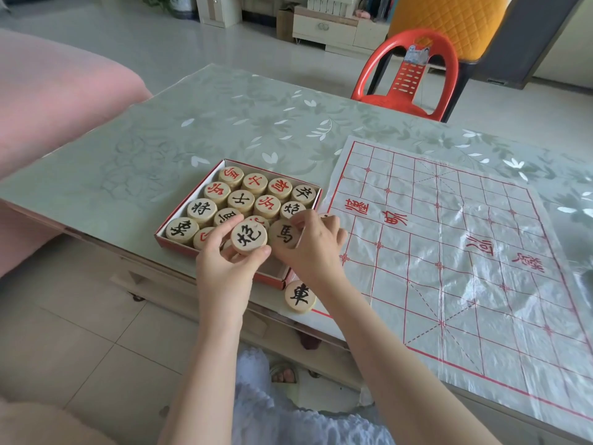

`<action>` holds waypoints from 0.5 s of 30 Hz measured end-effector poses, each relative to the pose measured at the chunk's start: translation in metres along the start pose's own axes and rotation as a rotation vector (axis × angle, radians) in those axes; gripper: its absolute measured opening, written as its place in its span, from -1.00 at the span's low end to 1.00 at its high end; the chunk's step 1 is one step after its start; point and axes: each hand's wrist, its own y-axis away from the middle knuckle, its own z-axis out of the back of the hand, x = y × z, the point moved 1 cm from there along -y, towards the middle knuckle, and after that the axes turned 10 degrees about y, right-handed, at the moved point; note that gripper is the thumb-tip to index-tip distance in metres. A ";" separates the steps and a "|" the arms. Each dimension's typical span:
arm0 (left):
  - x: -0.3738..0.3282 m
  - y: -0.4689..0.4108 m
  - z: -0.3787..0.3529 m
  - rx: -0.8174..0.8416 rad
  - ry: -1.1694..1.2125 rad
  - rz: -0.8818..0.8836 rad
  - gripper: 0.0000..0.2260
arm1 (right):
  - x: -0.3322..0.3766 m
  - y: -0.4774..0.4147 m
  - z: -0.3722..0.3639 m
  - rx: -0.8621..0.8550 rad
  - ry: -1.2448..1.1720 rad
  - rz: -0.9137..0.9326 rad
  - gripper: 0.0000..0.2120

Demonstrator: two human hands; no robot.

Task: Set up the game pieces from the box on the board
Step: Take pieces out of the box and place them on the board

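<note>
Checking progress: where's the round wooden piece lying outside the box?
Head view, centre: round wooden piece at the plastic board's near-left corner, beside the red box.

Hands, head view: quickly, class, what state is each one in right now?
Left hand: holding the black cannon piece over the box.
Right hand: holding the black horse piece.

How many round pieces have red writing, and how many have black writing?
Red-writing pieces: 7
Black-writing pieces: 9
Total: 16 with writing showing. I cannot count any hidden under the left hand or right hand.
</note>
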 end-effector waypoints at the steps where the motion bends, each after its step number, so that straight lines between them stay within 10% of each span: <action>1: 0.001 0.000 0.000 0.004 0.000 -0.002 -0.53 | -0.002 0.003 0.008 -0.032 -0.122 -0.035 -0.60; 6: 0.005 -0.002 0.001 0.061 -0.066 -0.007 -0.53 | -0.034 0.027 0.061 -0.026 -0.457 -0.168 -0.67; 15: 0.006 0.005 -0.018 0.237 -0.228 -0.033 -0.48 | -0.059 0.095 0.062 0.203 0.087 0.001 -0.59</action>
